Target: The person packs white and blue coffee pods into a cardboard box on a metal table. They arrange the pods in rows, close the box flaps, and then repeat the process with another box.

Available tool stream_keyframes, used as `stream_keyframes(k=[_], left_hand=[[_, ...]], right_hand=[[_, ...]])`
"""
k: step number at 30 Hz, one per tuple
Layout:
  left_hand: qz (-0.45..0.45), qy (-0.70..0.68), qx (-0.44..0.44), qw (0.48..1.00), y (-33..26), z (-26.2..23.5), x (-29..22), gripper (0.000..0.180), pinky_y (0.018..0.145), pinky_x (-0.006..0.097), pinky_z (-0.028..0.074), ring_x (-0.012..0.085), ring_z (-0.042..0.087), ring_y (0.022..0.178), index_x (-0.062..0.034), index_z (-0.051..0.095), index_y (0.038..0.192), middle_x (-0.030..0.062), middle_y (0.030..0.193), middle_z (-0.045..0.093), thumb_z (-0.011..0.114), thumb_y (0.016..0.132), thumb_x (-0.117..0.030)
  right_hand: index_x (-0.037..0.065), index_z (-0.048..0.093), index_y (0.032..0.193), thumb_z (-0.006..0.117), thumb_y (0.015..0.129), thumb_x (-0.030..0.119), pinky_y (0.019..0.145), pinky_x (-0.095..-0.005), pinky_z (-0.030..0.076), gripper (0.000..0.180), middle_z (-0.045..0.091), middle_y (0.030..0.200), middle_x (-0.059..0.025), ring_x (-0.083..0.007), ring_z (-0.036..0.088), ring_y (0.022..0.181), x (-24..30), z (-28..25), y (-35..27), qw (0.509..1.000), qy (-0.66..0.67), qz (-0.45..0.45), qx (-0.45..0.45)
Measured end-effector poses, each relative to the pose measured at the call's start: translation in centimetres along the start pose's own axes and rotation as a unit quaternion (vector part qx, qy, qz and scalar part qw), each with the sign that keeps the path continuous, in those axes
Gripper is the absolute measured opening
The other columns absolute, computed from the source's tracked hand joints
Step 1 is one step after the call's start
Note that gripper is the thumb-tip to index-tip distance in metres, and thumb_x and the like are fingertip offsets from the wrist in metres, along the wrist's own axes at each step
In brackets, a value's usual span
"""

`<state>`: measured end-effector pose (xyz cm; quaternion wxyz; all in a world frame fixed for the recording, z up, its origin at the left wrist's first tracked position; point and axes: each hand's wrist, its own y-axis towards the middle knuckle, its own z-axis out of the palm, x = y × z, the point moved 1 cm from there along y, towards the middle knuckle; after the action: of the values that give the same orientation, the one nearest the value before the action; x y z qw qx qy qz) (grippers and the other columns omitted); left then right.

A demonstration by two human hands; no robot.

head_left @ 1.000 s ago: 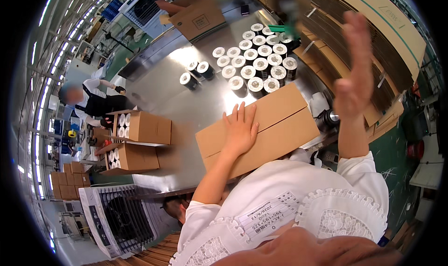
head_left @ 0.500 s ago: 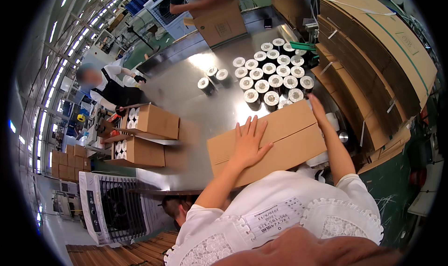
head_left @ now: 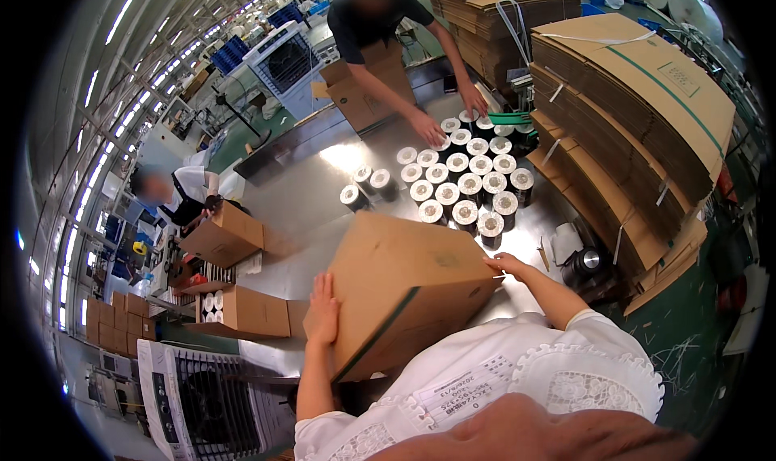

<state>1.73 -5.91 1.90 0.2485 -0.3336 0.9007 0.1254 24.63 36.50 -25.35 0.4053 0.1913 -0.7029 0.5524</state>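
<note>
A closed brown cardboard box (head_left: 380,267) with a green stripe along one edge is tilted in front of me at the table's near edge. My left hand (head_left: 324,310) presses flat on its left side, fingers close together. At the right corner, my right hand (head_left: 515,267) has its fingers bent against the box's edge, next to a small white strip. The box is held between both hands. Beyond it stand several dark spools with white round tops (head_left: 465,212), grouped upright on the metal table (head_left: 299,166).
Three spools (head_left: 364,186) stand apart to the left. Two boxes (head_left: 242,311) line the table's left edge; a worker handles one. Across the table, another person's hands (head_left: 428,129) reach the spools beside an open box (head_left: 376,93). Flat cardboard stacks (head_left: 622,121) rise at right.
The box has turned from lying flat to tilted up, and my hands have shifted to its sides. The person opposite now reaches into the spools. The left worker's box has tipped.
</note>
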Motion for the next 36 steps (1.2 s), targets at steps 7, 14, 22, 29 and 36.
stream_keyframes(k=[7,14,22,29,36], left_hand=[[-0.092,-0.611,-0.147,0.772,-7.0,3.9,7.1,0.062,0.105,0.04,0.04,0.0261,0.044,0.128,-0.0048,0.035,0.143,0.0109,0.142,0.044,0.044,0.097,-0.045],[-0.283,-0.659,0.028,0.697,-5.1,16.6,8.1,0.056,0.098,0.039,0.045,0.0255,0.055,0.114,-0.0042,0.048,0.133,0.0099,0.131,0.055,0.042,0.097,-0.047],[-0.311,-0.44,0.03,0.842,-1.1,18.4,-1.8,0.072,0.09,0.047,0.049,0.0296,0.048,0.125,0.0017,0.044,0.135,0.0186,0.137,0.047,0.048,0.091,-0.056],[-0.239,-0.023,-0.088,0.967,0.4,8.0,-6.5,0.055,0.082,0.05,0.049,0.0497,0.059,0.094,0.0046,0.045,0.13,0.0316,0.097,0.063,0.056,0.09,-0.03],[-0.266,0.039,-0.027,0.963,1.1,7.0,-5.2,0.043,0.082,0.054,0.047,0.0496,0.058,0.092,0.0047,0.051,0.118,0.0336,0.1,0.06,0.059,0.088,-0.026]], right_hand=[[0.0,0.054,0.122,0.062,0.09,0.015,0.086,-0.0283,0.052,0.036,0.065,0.111,-0.0083,-0.0144,0.064,0.099,21.1,1.0,-14.4,0.931,0.216,-0.151,0.253],[-0.001,0.052,0.12,0.054,0.09,0.013,0.056,-0.0296,0.056,0.033,0.066,0.099,-0.0104,-0.019,0.068,0.078,32.7,3.3,-23.3,0.956,0.1,-0.16,0.226],[-0.003,0.044,0.126,0.06,0.091,0.037,0.055,-0.0296,0.054,0.055,0.061,0.102,-0.013,-0.0176,0.064,0.066,27.6,14.3,-17.1,0.935,-0.206,-0.044,0.286],[-0.005,0.023,0.144,0.066,0.085,0.044,0.1,-0.0355,0.042,0.088,0.048,0.134,-0.024,-0.0356,0.053,0.118,19.1,22.6,-18.7,0.786,-0.36,-0.228,0.447],[0.009,0.032,0.14,0.074,0.077,0.021,0.095,-0.0645,0.034,0.076,0.027,0.147,-0.0162,-0.0368,0.024,0.136,23.3,4.0,-24.8,0.716,-0.528,-0.359,-0.284]])
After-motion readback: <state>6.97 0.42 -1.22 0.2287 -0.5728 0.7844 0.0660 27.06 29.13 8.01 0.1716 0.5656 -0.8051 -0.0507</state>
